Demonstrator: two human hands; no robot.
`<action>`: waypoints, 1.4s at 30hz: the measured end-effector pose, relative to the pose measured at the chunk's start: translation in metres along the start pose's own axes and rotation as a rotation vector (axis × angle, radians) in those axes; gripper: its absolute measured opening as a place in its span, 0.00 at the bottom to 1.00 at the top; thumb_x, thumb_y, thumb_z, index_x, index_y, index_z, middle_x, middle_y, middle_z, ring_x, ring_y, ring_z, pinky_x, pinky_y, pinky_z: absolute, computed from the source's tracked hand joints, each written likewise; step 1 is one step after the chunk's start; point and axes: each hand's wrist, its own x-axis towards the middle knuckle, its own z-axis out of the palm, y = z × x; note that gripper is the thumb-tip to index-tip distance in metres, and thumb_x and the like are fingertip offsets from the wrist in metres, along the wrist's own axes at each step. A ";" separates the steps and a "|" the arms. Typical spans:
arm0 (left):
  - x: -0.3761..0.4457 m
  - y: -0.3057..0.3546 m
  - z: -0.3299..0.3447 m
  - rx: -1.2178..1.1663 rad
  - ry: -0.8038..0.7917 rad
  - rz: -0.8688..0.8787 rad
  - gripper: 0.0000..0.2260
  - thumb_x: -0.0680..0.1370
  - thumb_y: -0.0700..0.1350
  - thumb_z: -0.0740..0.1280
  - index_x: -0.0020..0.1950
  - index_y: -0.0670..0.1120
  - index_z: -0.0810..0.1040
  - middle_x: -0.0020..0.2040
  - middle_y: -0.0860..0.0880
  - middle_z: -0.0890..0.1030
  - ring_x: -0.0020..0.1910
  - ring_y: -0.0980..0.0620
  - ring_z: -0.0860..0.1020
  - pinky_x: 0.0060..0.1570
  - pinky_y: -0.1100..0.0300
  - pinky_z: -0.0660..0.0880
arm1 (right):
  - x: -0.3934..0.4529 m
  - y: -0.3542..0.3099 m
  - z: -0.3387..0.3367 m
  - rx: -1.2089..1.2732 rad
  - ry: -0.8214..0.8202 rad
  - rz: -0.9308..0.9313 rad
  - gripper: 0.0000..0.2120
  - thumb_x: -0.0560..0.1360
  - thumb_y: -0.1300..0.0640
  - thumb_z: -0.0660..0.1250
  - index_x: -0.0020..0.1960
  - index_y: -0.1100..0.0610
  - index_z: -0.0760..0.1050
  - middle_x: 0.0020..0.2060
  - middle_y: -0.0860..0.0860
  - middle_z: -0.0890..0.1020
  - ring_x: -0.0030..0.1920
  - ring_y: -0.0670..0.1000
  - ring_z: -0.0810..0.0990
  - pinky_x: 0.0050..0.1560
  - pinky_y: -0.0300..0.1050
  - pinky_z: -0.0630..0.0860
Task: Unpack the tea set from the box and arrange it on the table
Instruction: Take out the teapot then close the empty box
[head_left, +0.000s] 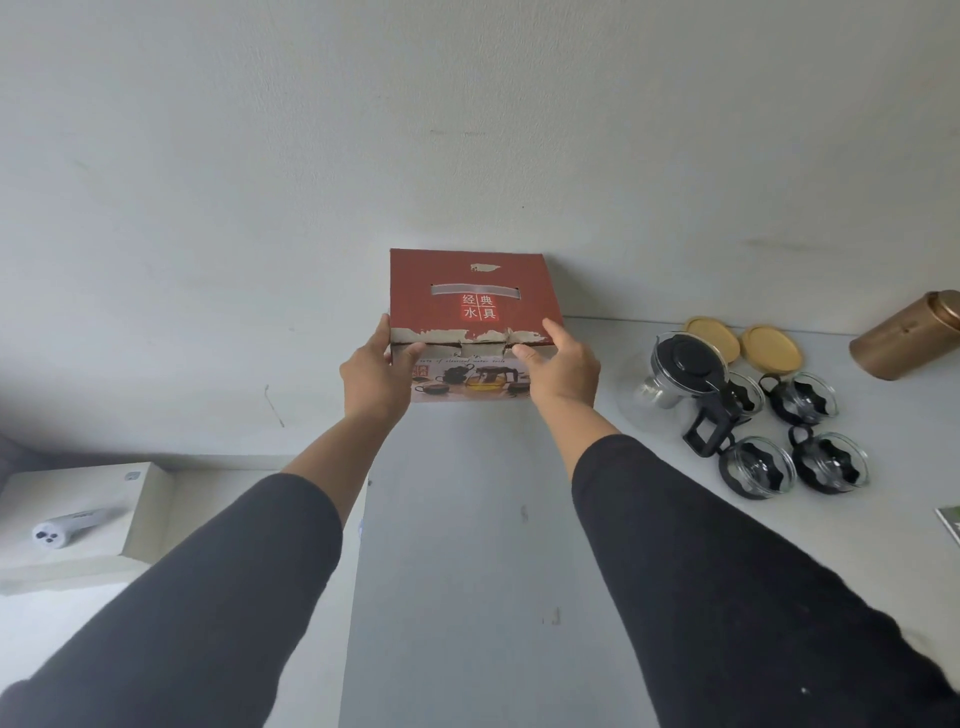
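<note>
Box (475, 306), red cardboard with white-on-red characters on the lid and a torn front edge, sits closed at the far end of the grey table (467, 571), back edge against the white wall (467, 130). Both arms reach out in black sleeves (727, 597). Left hand (371, 376) grips the box's front left corner, thumb on the front face, fingers wrapped round the side. Right hand (563, 371) grips the front right corner the same way, thumb on the printed front, fingers curled over the lid edge.

To the right of the box, well apart from it, the tea set is laid out: glass teapot (685, 387) with black lid and handle, then four glass cups (802, 397) in black holders, grouped two by two just beside the pot. Two round wooden coasters (771, 348) lie behind them near the wall. Copper-coloured tin (906, 338) lies tilted at the far right edge.

Left of the table, lower down, a white block (88, 512) carries a small white handheld device (65, 527), type unclear.
</note>
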 end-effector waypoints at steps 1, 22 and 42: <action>0.004 0.001 0.000 0.023 0.008 0.002 0.26 0.78 0.53 0.63 0.75 0.52 0.61 0.59 0.49 0.79 0.63 0.48 0.73 0.56 0.56 0.73 | 0.003 0.000 0.000 -0.008 -0.003 -0.009 0.24 0.74 0.51 0.68 0.69 0.51 0.68 0.63 0.56 0.74 0.65 0.55 0.69 0.64 0.47 0.66; 0.013 0.001 0.010 0.122 0.079 0.098 0.20 0.79 0.55 0.61 0.71 0.56 0.66 0.46 0.56 0.80 0.49 0.55 0.76 0.48 0.62 0.71 | 0.021 0.013 -0.001 -0.211 0.083 -0.127 0.16 0.73 0.47 0.69 0.58 0.50 0.72 0.50 0.53 0.72 0.43 0.53 0.73 0.37 0.41 0.67; -0.071 0.103 0.013 0.086 0.110 0.220 0.25 0.82 0.54 0.50 0.74 0.41 0.61 0.73 0.44 0.64 0.73 0.47 0.60 0.71 0.53 0.55 | -0.030 -0.017 -0.121 -0.274 0.125 -0.230 0.18 0.74 0.56 0.63 0.64 0.56 0.70 0.61 0.56 0.67 0.60 0.57 0.71 0.54 0.47 0.72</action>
